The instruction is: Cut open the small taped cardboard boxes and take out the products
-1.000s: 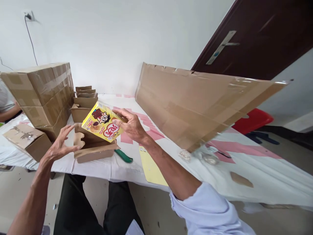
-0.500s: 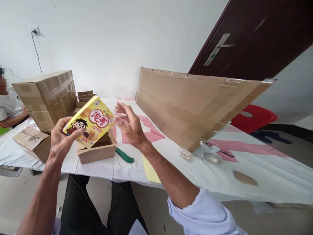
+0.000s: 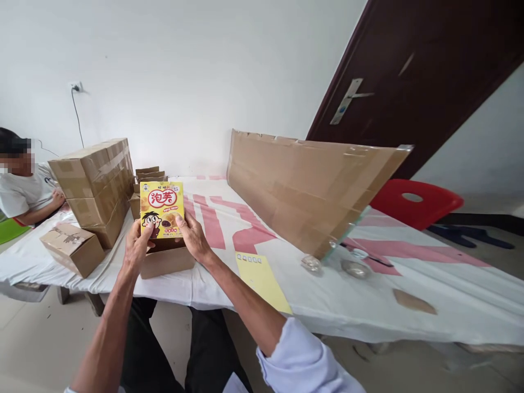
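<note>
Upright between my two hands is a yellow snack box (image 3: 162,210) with a cartoon face and red lettering, its front turned toward me. My left hand (image 3: 138,243) grips its lower left edge, thumb on the front. On the lower right edge my right hand (image 3: 193,236) holds it the same way, fingers hidden behind. Just below and behind the snack box stands an open cardboard box (image 3: 167,263) on the table; what lies inside is hidden.
Taped cartons (image 3: 96,191) are stacked at left, with a smaller carton (image 3: 73,248) before them. A yellow sheet (image 3: 262,281) lies right of my hands. A large cardboard panel (image 3: 303,185) leans over the table (image 3: 347,305). A person (image 3: 24,185) sits far left; a red chair (image 3: 417,202) stands right.
My right hand has closed on the snack box, which has turned from tilted to upright and sits lower. The green-handled tool beside the open box is out of sight.
</note>
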Available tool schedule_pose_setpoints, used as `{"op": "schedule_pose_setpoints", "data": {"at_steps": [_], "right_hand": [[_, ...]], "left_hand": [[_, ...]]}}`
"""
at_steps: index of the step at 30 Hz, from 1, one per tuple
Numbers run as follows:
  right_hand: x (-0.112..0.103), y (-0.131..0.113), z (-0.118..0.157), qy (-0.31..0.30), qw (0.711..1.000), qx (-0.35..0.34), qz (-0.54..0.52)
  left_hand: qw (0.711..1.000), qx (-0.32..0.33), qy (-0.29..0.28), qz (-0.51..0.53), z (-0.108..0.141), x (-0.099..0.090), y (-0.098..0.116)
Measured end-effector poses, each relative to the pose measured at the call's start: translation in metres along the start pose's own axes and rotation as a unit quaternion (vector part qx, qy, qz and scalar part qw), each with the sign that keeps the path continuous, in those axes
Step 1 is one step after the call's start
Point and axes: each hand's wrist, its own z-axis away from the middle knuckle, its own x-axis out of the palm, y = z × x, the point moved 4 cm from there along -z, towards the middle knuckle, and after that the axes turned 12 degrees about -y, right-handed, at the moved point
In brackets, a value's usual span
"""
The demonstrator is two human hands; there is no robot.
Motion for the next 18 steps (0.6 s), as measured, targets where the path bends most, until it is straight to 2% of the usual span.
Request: {"op": "schedule_pose_setpoints", "data": {"at_steps": [7, 13, 18], "right_hand": [[0.0, 0.043, -0.029, 0.015, 0.995, 0.095, -0.005], [0.002, 0.066, -0.031, 0.011, 0.992, 0.121, -0.014], [0.002, 0.078, -0.033, 0.024, 0.99, 0.139, -0.022]], "left_hand": [[0.996, -0.078, -0.02, -0.048, -0.026, -0.019, -0.026], [0.988, -0.134, -0.033, -0.062, -0.033, -0.023, -0.054], [0.979, -0.184, -0.044, -0.081, -0.039, -0.024, -0.066]]}}
